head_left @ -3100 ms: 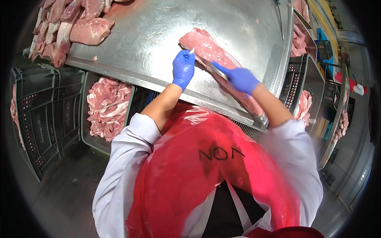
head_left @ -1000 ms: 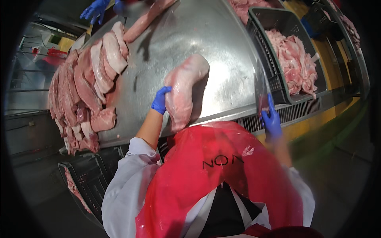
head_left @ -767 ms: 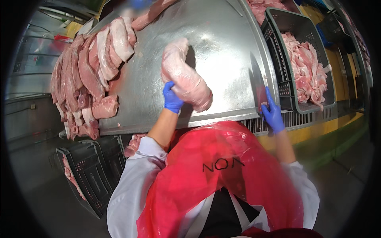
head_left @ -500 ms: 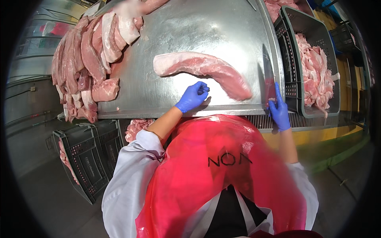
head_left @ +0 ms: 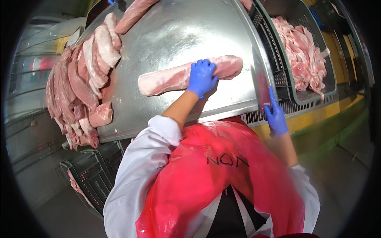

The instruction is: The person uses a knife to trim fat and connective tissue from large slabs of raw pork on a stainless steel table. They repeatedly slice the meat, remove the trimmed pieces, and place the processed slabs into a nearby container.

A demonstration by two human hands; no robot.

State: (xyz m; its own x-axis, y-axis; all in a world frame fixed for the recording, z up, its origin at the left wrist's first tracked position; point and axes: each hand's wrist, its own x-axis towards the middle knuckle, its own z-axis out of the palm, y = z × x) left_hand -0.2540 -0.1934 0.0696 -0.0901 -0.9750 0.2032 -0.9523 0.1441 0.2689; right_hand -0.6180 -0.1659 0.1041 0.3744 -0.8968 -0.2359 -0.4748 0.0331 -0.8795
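Observation:
A long piece of pale pink meat [head_left: 158, 83] lies crosswise on the steel table [head_left: 170, 35]. My left hand [head_left: 201, 77], in a blue glove, is laid over its right half with bent fingers gripping it. Near the table's right edge, my right hand [head_left: 274, 117], also gloved in blue, holds a knife [head_left: 263, 90] with its shiny blade pointing away from me and one finger stretched along it; the handle is hidden by the hand.
A heap of meat strips [head_left: 71, 91] covers the table's left side, with another piece [head_left: 133, 16] at the back. A dark crate of trimmings [head_left: 295, 51] stands at the right, another crate [head_left: 91, 178] low at left. Another person's gloved hand [head_left: 112, 2] shows at the top.
Since half a second ago my left hand has moved up onto the meat and gripped it. The meat has straightened and turned. Earlier, it was turned over. My right hand stays at the right edge.

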